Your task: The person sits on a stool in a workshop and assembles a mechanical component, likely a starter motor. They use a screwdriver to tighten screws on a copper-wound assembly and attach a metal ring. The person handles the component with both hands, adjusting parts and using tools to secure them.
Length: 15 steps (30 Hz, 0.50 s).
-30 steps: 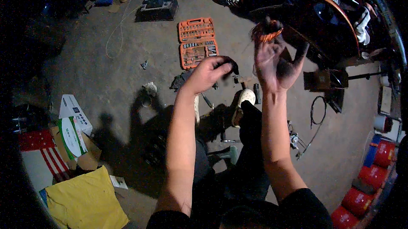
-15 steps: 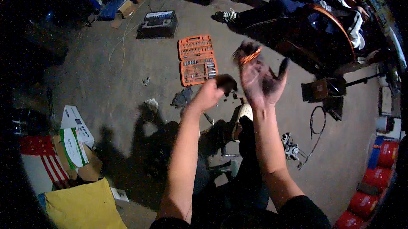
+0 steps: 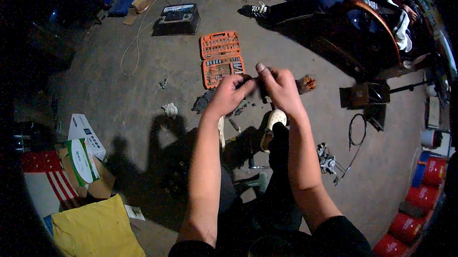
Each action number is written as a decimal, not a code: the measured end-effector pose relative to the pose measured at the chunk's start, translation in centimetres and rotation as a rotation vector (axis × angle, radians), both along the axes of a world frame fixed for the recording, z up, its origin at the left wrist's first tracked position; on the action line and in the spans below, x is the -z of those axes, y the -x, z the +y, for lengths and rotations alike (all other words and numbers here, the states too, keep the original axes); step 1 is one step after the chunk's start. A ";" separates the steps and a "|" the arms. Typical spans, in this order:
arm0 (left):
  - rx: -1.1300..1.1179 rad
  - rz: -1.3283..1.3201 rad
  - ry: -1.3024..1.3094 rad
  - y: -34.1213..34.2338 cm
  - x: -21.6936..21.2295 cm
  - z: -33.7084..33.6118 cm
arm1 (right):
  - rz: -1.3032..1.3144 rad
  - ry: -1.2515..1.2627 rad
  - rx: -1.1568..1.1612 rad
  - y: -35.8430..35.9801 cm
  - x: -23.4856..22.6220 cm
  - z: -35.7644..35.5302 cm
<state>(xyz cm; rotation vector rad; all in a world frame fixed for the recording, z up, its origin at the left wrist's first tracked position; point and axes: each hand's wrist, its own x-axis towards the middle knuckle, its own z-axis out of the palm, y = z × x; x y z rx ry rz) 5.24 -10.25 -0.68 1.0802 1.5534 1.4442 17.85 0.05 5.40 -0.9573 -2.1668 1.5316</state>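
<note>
My right hand (image 3: 285, 89) is closed around a dark, roundish part with orange-copper windings (image 3: 308, 83), whose end sticks out at the right of the hand. My left hand (image 3: 230, 96) is closed too, its thumb and fingers pinched close to my right thumb. Something dark shows between the two hands, but blur and fingers hide what it is. Just beyond my left hand lies an open orange socket set (image 3: 202, 73) on the floor. Dark scraps (image 3: 204, 102) lie beside and below the left hand.
A black car battery (image 3: 177, 25) stands beyond the socket set. At the right are a small open box (image 3: 365, 95), a black cable loop (image 3: 350, 135) and a metal mechanism (image 3: 327, 159). Cartons (image 3: 87, 135) and a yellow cloth (image 3: 93, 228) lie left. Another person's leg (image 3: 305, 9) reaches in.
My right hand has turned from palm up to back up and come in toward the left hand. The part with windings now sticks out to the right.
</note>
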 end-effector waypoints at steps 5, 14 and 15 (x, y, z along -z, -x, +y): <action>0.029 -0.067 -0.043 -0.2 -1.1 -0.1 | 0.288 0.666 0.172 -0.8 -1.3 0.8; -0.357 -0.517 -0.228 0.6 -1.4 0.0 | 0.365 0.793 -0.120 -0.6 -0.8 -0.7; -0.343 -0.507 -0.231 0.7 -1.3 -0.1 | 0.385 0.802 -0.182 -0.6 -0.6 -0.8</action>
